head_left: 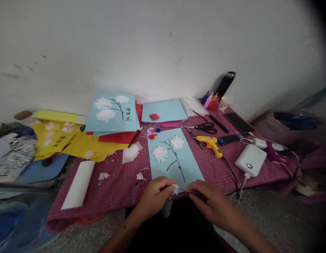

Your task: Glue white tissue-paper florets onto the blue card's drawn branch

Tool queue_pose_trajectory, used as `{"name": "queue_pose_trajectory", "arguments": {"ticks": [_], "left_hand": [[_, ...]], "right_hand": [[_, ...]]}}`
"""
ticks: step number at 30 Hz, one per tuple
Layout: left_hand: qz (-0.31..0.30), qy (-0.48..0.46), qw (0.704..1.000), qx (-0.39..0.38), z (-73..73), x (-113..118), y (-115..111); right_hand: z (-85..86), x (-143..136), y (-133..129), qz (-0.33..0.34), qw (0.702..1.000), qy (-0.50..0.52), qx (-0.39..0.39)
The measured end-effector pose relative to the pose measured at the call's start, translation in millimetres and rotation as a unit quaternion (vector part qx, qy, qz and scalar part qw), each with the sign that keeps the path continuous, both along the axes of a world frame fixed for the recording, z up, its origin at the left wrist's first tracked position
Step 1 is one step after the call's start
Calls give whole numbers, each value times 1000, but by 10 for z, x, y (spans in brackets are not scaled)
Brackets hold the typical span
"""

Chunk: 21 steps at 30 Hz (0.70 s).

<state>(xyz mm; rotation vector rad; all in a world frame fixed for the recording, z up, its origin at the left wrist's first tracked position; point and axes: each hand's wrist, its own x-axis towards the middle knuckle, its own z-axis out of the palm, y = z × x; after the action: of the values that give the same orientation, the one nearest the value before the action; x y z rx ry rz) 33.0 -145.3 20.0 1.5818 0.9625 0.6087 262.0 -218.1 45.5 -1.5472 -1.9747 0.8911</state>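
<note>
From here, the counter with red checked cloth [107, 188] abuts a grey-white wall [157, 52]. At its front edge, the left hand's fingers [167, 188] pinch a small white paper piece [175, 189]; the right hand's fingers [193, 191] grip a thin brown stick [184, 190].

The left hand [163, 191] and right hand [203, 196] nearly meet, fingers pinched, forearms angled inward.
</note>
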Motion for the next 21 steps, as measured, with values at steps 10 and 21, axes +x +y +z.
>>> {"name": "queue_pose_trajectory", "arguments": {"ticks": [10,21], "left_hand": [[-35,-12,985,-170,-20,-157,-80],[-56,30,997,-37,137,-398,-187]], "right_hand": [[-105,-22,-47,98,973,-131,163],[-26,-272,47,60,989,81,-104]]}}
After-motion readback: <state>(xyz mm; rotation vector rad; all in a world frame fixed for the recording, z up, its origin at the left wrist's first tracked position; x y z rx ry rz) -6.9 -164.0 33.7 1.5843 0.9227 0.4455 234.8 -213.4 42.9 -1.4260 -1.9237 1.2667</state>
